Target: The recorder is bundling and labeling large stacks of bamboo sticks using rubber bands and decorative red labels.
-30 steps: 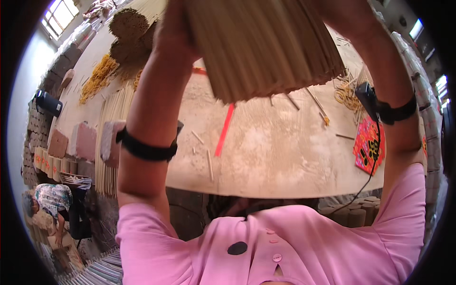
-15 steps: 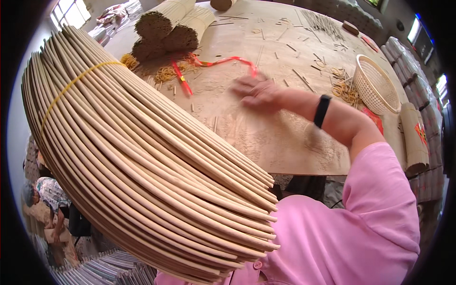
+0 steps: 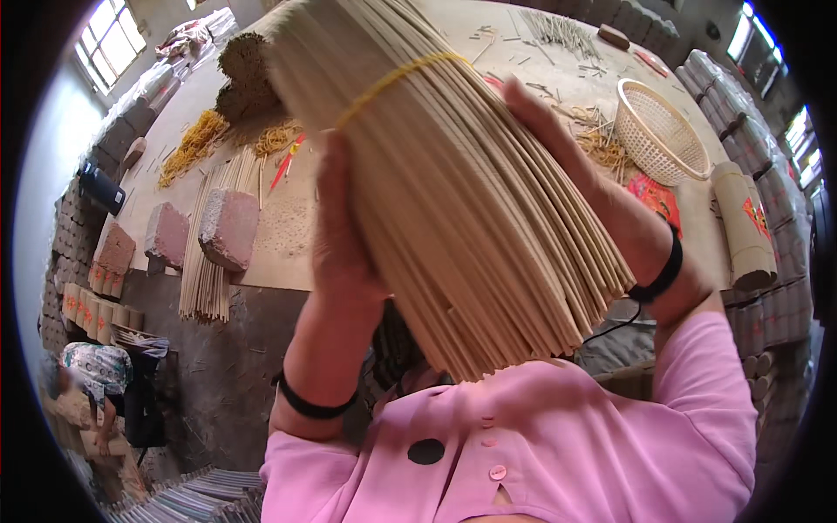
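Stick bundle (image 3: 453, 183) is clamped between flat left hand (image 3: 344, 227) and right hand (image 3: 558, 139); probably stiff, heavyish, best gripped near the band (image 3: 392, 77).

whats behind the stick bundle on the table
Beside the bundle held by both hands, left and right, show a basket, loose sticks and two bricks. The table's middle is hidden.

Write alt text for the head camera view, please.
Both hands, left hand and right hand, clasp a thick bundle of pale sticks tied with a yellow band, above a worktable with a woven basket.
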